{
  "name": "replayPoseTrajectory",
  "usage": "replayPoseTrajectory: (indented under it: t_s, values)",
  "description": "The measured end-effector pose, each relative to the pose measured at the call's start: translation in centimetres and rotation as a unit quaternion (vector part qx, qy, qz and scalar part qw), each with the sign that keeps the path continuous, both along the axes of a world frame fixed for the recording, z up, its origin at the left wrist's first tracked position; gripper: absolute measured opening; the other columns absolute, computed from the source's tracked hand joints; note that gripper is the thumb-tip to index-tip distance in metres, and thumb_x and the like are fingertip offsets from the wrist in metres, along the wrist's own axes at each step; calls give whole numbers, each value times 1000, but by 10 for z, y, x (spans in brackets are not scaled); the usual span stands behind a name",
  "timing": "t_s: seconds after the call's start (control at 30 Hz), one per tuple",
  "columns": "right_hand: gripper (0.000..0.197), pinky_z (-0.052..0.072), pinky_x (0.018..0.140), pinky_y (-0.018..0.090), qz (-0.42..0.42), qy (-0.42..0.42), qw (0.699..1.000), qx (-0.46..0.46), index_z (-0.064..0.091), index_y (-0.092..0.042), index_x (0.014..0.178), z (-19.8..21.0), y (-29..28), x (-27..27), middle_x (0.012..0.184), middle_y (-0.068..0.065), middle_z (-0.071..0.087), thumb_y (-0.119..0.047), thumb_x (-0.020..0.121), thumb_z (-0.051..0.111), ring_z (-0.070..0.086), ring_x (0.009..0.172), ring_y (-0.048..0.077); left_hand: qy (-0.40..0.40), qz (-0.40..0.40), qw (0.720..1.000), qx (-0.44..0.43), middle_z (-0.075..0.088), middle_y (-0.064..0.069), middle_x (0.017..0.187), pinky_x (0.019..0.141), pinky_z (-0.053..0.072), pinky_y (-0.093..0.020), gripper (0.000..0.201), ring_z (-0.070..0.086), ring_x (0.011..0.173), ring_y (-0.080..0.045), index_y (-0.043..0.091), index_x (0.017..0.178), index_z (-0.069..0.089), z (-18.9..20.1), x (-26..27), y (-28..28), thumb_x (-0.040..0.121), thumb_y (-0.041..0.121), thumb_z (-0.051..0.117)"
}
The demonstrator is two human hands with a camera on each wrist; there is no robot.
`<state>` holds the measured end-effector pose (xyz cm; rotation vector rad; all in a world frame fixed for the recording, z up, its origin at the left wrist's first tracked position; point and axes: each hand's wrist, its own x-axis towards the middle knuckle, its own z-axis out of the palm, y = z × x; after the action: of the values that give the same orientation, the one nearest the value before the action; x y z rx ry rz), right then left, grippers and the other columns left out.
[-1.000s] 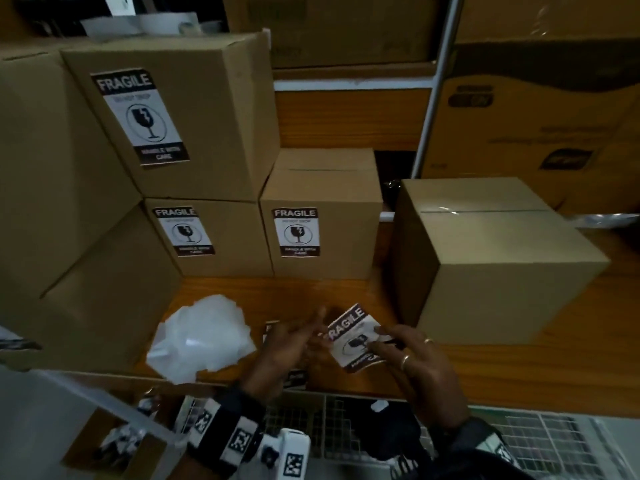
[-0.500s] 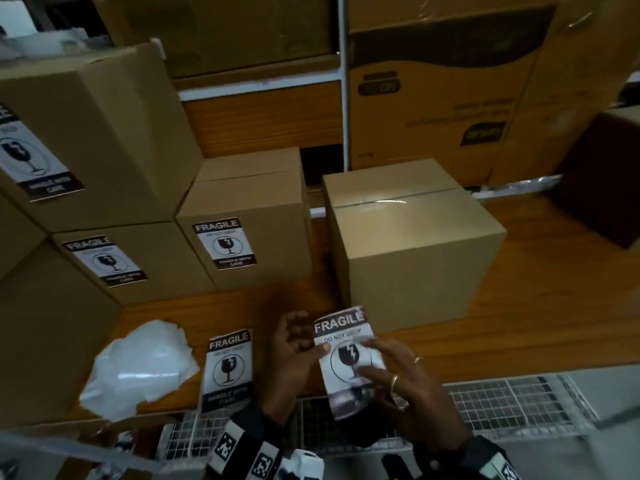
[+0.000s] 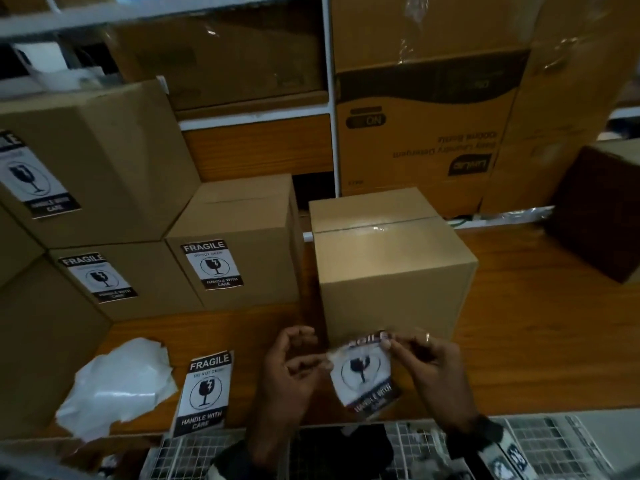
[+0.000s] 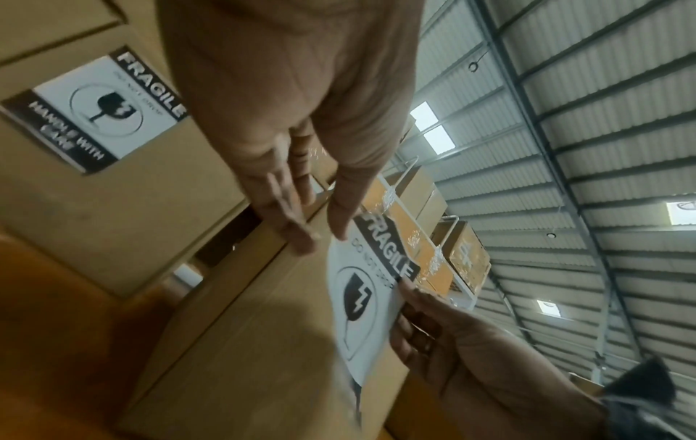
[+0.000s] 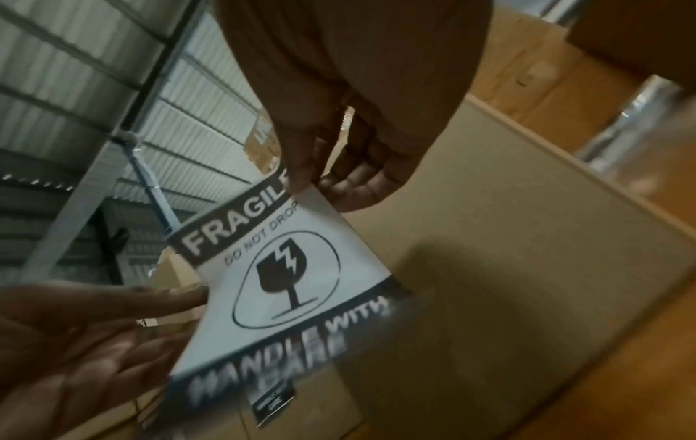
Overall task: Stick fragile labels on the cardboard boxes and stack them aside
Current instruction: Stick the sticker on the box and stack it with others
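I hold a black-and-white FRAGILE label (image 3: 363, 372) (image 4: 357, 300) (image 5: 286, 268) upright, just in front of the unlabelled cardboard box (image 3: 391, 282) in the middle of the wooden shelf. My right hand (image 3: 388, 344) (image 5: 305, 184) pinches its top right corner. At the label's upper left edge, my left hand (image 3: 320, 362) (image 4: 320, 235) pinches between thumb and fingers. The label's lower end hangs free and curls. Another FRAGILE label (image 3: 206, 389) lies flat on the shelf to the left of my hands.
Several labelled boxes (image 3: 239, 258) are stacked at the left. Crumpled white backing paper (image 3: 117, 386) lies at the front left. Large cartons (image 3: 426, 133) stand behind, a dark box (image 3: 602, 209) at the right. A wire mesh basket (image 3: 547, 448) runs below the shelf edge (image 3: 536, 393).
The label has come up from low over the shelf edge to the front face of the plain box. My hands have spread apart along its top.
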<state>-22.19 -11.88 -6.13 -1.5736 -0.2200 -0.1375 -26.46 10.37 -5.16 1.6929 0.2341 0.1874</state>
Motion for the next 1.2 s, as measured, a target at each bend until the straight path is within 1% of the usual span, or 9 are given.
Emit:
replayPoseTrajectory:
  t_s: [0.17, 0.27, 0.43, 0.6, 0.7, 0.83, 0.97, 1.13, 1.2]
  values:
    - [17, 63, 76, 50, -41, -64, 997, 5, 77, -8, 90, 5, -9, 30, 93, 6, 78, -23, 84, 74, 75, 90, 25, -46, 78, 988, 123, 62, 16, 122, 70, 54, -19, 52, 64, 104, -4, 37, 117, 57, 15, 7, 6, 79, 14, 83]
    - [12, 64, 75, 46, -47, -67, 997, -1, 77, -8, 93, 1, -7, 38, 95, 5, 77, -17, 85, 74, 75, 90, 20, -138, 64, 965, 216, 58, 18, 130, 81, 58, -24, 50, 62, 112, -6, 38, 125, 55, 28, 10, 4, 84, 26, 80]
    - [9, 65, 73, 40, -64, -93, 992, -53, 76, -10, 96, -9, -1, 49, 96, -1, 75, -13, 88, 75, 74, 91, 13, -222, -10, 915, 336, 44, 17, 149, 105, 40, -18, 67, 39, 137, 2, 29, 143, 49, 43, 43, -10, 82, 44, 74]
    - [10, 60, 72, 24, -81, -128, 985, -78, 77, -13, 94, -2, 0, 52, 93, -5, 73, -6, 86, 76, 70, 87, 6, -279, 3, 885, 373, 62, 5, 136, 111, 48, -39, 43, 49, 134, -8, 16, 129, 64, 27, 82, -15, 88, 26, 71]
    - [8, 59, 70, 21, -86, -134, 983, -94, 78, -13, 92, 1, 0, 55, 91, -6, 73, -8, 86, 78, 69, 84, 4, -315, 18, 867, 386, 67, 2, 129, 110, 47, -30, 34, 51, 130, -5, 15, 124, 68, 19, 91, -11, 90, 17, 71]
    - [12, 58, 61, 23, -124, -167, 964, -165, 79, -18, 92, -2, -2, 60, 87, -13, 72, -27, 85, 77, 68, 77, 4, -340, 7, 856, 391, 64, 9, 129, 111, 42, -20, 33, 54, 129, -6, 15, 123, 69, 15, 95, -6, 90, 16, 71]
    - [23, 46, 53, 26, -208, -227, 904, -296, 75, -20, 85, 1, 4, 61, 86, -7, 64, -41, 79, 83, 60, 70, 13, -353, 14, 856, 377, 66, 6, 130, 111, 42, -22, 34, 55, 129, -10, 15, 123, 69, 11, 96, -7, 90, 16, 73]
    - [59, 53, 76, 48, -321, -237, 844, -358, 52, -17, 106, 12, 14, 67, 106, 13, 55, -49, 72, 89, 57, 90, 34, -363, 33, 862, 352, 70, 1, 126, 112, 42, -23, 29, 58, 127, -14, 12, 118, 71, 9, 98, -12, 90, 19, 71]
    - [67, 44, 93, 51, -333, -270, 837, -341, 50, -17, 115, 16, 13, 71, 119, 14, 52, -55, 69, 82, 52, 110, 34, -373, 35, 861, 343, 70, 0, 125, 114, 37, -18, 29, 58, 127, -13, 10, 116, 72, 8, 99, -13, 91, 23, 67]
